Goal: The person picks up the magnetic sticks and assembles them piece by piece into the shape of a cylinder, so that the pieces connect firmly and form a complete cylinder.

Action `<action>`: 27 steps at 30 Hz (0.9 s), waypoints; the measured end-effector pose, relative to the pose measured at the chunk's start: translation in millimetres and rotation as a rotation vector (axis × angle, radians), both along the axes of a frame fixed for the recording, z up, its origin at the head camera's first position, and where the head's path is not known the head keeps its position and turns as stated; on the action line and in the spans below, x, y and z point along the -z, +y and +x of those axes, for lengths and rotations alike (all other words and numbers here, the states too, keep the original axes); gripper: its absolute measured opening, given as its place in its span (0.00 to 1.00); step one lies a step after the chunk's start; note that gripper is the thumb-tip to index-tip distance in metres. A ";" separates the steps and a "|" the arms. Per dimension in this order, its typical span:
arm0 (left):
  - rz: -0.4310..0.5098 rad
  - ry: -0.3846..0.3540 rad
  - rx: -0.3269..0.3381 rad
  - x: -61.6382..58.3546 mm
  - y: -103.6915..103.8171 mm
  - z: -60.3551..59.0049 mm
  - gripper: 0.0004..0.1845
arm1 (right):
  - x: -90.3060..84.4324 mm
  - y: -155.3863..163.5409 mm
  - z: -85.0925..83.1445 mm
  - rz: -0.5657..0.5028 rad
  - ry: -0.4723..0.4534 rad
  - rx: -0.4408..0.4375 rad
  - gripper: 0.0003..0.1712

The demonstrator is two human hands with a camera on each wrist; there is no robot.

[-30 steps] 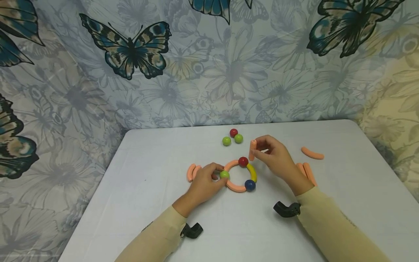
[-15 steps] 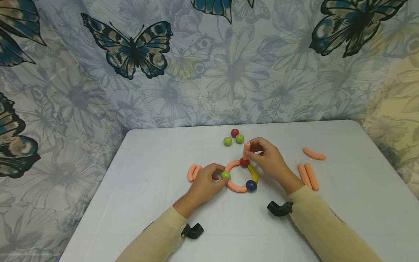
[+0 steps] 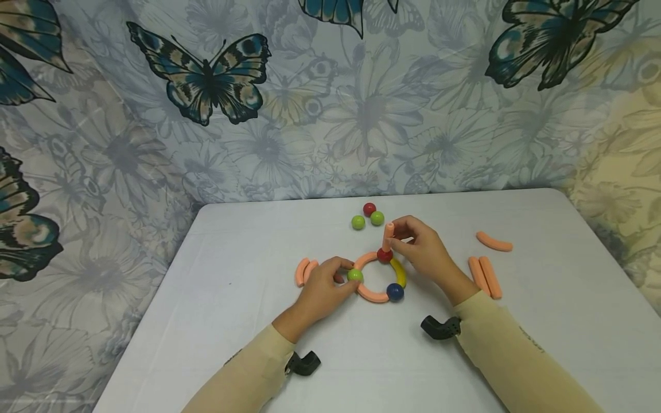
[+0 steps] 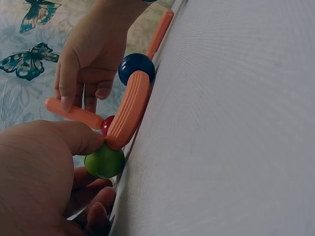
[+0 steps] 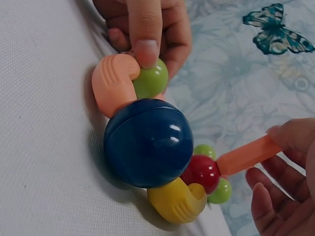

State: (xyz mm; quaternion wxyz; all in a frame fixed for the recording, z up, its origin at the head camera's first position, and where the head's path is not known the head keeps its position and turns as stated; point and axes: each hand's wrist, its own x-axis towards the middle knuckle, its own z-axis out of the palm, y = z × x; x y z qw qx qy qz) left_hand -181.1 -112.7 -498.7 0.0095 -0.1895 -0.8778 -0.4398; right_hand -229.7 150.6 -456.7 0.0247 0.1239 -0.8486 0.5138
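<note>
Here the right hand [image 3: 420,249] pinches a light, stiff orange stick [image 3: 388,236] upright on the ring's far red ball [image 3: 384,256]; the left hand [image 3: 325,287] grips the green ball [image 3: 354,275]. Best held mid-length.

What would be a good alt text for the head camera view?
The right hand holds an orange stick upright on the red ball of a ring of balls and curved pieces, while the left hand steadies its green ball on a white table.
</note>
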 end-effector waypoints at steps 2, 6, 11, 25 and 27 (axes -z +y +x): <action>-0.003 -0.002 -0.004 -0.7 0.3 0.1 0.16 | -0.9 -0.1 0.0 0.001 -0.005 0.001 0.16; -0.008 -0.012 -0.009 -0.7 0.4 -0.1 0.16 | -2.2 0.4 -0.3 0.008 -0.031 0.003 0.16; -0.014 -0.013 -0.011 1.2 0.2 -0.4 0.16 | -4.0 1.4 0.4 0.015 -0.044 0.000 0.17; -0.007 0.009 -0.011 3.5 0.3 1.2 0.15 | -15.6 40.5 20.2 -0.015 0.115 0.075 0.21; -0.008 0.006 -0.016 2.4 0.3 1.7 0.15 | -15.1 52.8 25.8 -0.048 0.114 0.089 0.20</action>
